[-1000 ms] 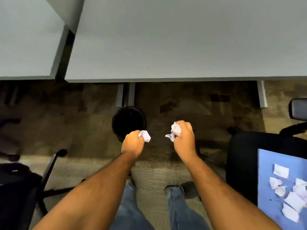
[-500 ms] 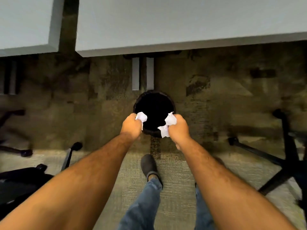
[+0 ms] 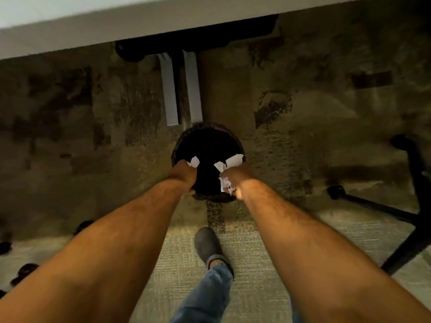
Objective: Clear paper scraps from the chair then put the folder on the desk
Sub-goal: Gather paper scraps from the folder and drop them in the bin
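A round black waste bin [image 3: 184, 138] stands on the carpet just in front of the desk. My left hand [image 3: 184, 173] hovers over the bin's left rim, closed on a white paper scrap [image 3: 194, 161]. My right hand [image 3: 235, 179] is over the right rim, gripping several crumpled paper scraps [image 3: 229, 164] that stick out above and below the fingers. The white desk [image 3: 93, 31] runs across the top of the view. The chair seat and the folder are out of view.
Two grey desk legs [image 3: 182, 89] stand right behind the bin. A black chair base [image 3: 415, 206] with castors spreads at the right. More castors [image 3: 25, 269] show at the lower left. My shoe [image 3: 207, 245] rests on the carpet below the bin.
I have stepped closer to the bin and both hands have moved forward over its opening, still holding the scraps. The chair with the blue folder has left the view.
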`<state>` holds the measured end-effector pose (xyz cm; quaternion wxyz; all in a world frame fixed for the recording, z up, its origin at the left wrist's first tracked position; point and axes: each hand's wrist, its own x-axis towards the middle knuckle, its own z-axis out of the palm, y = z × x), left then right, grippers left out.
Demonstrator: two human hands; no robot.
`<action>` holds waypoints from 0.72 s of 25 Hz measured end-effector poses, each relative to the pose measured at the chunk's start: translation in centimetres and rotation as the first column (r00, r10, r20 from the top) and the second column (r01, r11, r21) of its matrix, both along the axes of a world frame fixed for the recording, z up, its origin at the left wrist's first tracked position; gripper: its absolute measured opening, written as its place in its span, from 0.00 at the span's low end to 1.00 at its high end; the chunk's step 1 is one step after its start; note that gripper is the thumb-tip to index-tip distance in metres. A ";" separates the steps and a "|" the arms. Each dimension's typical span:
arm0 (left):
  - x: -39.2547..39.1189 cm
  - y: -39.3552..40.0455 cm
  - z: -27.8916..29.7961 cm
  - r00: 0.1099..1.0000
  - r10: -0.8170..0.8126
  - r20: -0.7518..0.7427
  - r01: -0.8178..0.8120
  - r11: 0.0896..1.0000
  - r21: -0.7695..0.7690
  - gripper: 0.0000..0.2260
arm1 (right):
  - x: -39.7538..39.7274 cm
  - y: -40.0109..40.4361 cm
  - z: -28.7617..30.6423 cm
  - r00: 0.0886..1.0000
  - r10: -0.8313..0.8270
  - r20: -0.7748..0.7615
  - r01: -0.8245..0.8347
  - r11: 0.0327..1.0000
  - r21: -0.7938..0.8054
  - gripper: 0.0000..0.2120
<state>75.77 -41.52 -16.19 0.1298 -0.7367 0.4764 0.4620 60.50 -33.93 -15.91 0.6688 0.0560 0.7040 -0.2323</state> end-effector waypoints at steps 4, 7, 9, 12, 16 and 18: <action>0.0 -0.9 -1.5 0.999 -0.034 -0.032 0.036 0.997 0.072 0.30 | 1.3 -2.3 -0.1 0.996 -0.014 0.087 0.012 0.999 0.030 0.14; -0.1 -2.1 -1.7 0.998 -0.058 -0.028 0.060 0.996 0.061 0.36 | 1.3 -3.0 -0.4 0.970 -0.197 0.142 0.194 0.980 0.039 0.27; -0.1 -2.4 -1.0 0.998 -0.045 -0.043 0.045 0.999 -0.011 0.33 | 0.7 -3.4 0.5 0.969 -0.199 0.146 0.202 0.979 -0.005 0.22; 0.3 -2.2 0.5 0.994 -0.048 -0.094 0.039 0.994 -0.099 0.29 | -0.1 -3.4 2.0 0.964 -0.228 0.135 0.223 0.973 0.056 0.14; 0.0 -0.5 4.6 0.959 -0.252 -0.128 0.196 0.918 -0.344 0.16 | -1.2 -0.7 4.2 0.971 -0.231 0.063 0.232 0.973 -0.009 0.17; -0.7 0.1 7.2 0.895 -0.433 -0.111 0.342 0.824 -0.452 0.15 | -1.5 1.2 5.8 0.994 -0.091 -0.059 0.084 0.989 -0.122 0.16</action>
